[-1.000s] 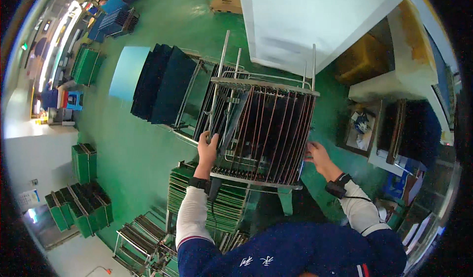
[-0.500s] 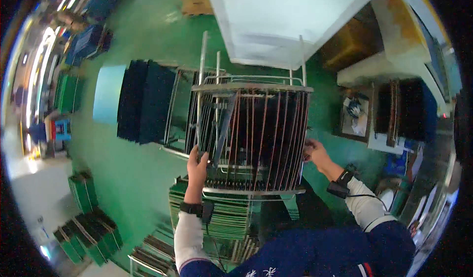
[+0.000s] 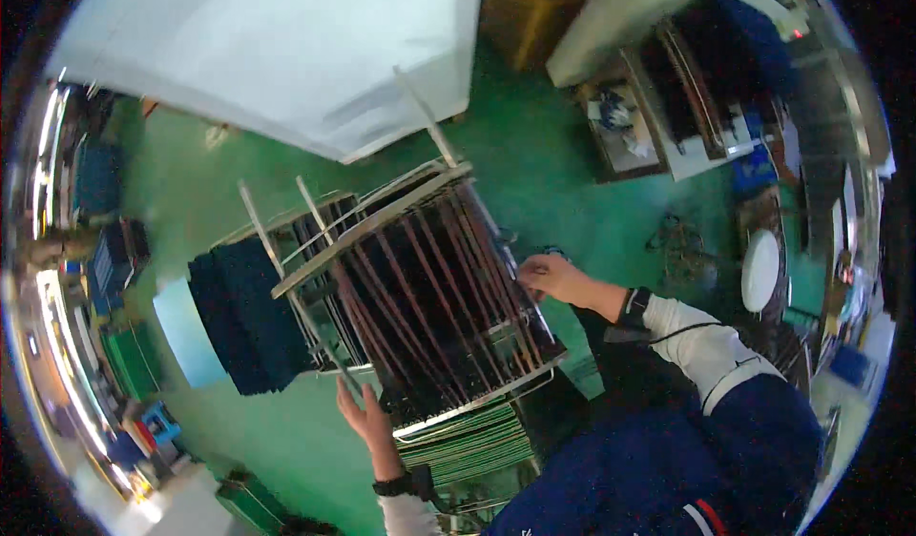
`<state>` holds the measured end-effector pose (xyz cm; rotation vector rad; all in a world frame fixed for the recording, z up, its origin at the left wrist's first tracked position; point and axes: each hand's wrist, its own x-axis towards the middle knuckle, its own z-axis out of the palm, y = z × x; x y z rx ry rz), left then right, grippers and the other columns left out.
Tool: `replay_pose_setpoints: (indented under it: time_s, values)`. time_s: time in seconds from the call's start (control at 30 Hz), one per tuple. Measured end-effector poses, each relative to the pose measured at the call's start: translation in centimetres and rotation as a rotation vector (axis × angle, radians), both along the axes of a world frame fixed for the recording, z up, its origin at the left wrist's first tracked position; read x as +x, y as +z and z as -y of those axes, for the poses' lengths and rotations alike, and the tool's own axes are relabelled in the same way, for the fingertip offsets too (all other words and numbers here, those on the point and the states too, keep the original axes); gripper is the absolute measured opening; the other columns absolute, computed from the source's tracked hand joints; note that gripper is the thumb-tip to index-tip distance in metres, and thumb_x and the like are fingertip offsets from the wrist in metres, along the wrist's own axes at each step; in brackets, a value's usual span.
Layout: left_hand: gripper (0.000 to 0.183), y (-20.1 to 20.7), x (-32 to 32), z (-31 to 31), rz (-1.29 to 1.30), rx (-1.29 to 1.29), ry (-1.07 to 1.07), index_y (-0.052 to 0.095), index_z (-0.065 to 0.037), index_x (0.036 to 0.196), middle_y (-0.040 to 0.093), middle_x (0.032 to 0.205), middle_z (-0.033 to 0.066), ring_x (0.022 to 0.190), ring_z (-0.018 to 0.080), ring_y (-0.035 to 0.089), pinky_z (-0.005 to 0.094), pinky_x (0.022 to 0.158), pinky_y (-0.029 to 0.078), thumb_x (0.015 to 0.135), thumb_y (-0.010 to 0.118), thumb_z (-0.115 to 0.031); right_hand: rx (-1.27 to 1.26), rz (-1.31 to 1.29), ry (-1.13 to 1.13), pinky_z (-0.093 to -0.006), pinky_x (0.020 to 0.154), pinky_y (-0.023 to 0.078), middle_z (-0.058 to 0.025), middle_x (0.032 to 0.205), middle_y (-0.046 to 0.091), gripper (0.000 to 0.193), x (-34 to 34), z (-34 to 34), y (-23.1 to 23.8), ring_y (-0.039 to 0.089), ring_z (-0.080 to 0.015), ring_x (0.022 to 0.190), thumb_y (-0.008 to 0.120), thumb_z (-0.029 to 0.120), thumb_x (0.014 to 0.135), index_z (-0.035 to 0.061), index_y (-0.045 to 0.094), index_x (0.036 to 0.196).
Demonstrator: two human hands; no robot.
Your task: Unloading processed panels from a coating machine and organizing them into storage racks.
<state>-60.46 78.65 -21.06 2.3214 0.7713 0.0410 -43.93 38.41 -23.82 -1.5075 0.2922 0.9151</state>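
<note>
Where the left hand point(image 3: 365, 420) stands, at seven o'clock of the central metal rack point(image 3: 372, 232), I see its fingers spread, clasping nothing visible. At three, the right hand point(image 3: 561, 282) curls beside the rack; I cannot tell whether it grips. Dark panels point(image 3: 425, 293) already fill much of the rack; remaining slots I cannot count. Beyond, at nine, stands a dark-blue stack point(image 3: 250, 317).

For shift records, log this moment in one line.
Metal rack: holding dark panels; left grip: open, by its left side; right grip: at its right edge, hold unclear
</note>
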Motion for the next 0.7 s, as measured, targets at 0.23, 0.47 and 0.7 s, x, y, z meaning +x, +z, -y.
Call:
replay_pose_setpoints:
  time_s: [0.23,0.47,0.7]
  values:
    - [0.06,6.8,5.6,16.3,0.107,0.142,-0.174,0.041,-0.002,0.136,0.038,0.139,0.0203,0.128,0.0372,0.036,0.0477,0.106,0.027,0.087,0.062,-0.029,0.151,-0.29,-0.166,-0.0202,0.054,0.041,-0.0001,0.077,0.06,0.02,-1.3,9.2,-12.6,0.055,-0.0092,0.064,0.058,0.026,0.09,0.0059,0.062,0.091]
    - [0.072,0.0,9.0,23.3,-0.21,0.619,-0.318,0.043,-0.006,0.137,0.031,0.144,0.0208,0.134,0.0394,0.025,0.0546,0.108,0.023,0.087,0.051,-0.058,0.346,-0.177,-0.093,-0.0292,0.057,0.046,-0.0058,0.081,0.063,0.021,1.2,14.5,-33.3,0.059,-0.0151,0.071,0.055,0.024,0.093,0.0033,0.061,0.09]
    - [0.05,-4.0,10.5,26.5,-0.014,0.534,-0.23,0.042,-0.007,0.136,0.033,0.143,0.0225,0.13,0.0437,0.03,0.0576,0.103,0.027,0.096,0.045,-0.036,-0.48,0.963,0.499,-0.0427,0.067,0.051,-0.0127,0.089,0.063,0.025,3.9,10.5,-50.9,0.062,-0.0312,0.084,0.06,0.022,0.086,0.0079,0.059,0.106]
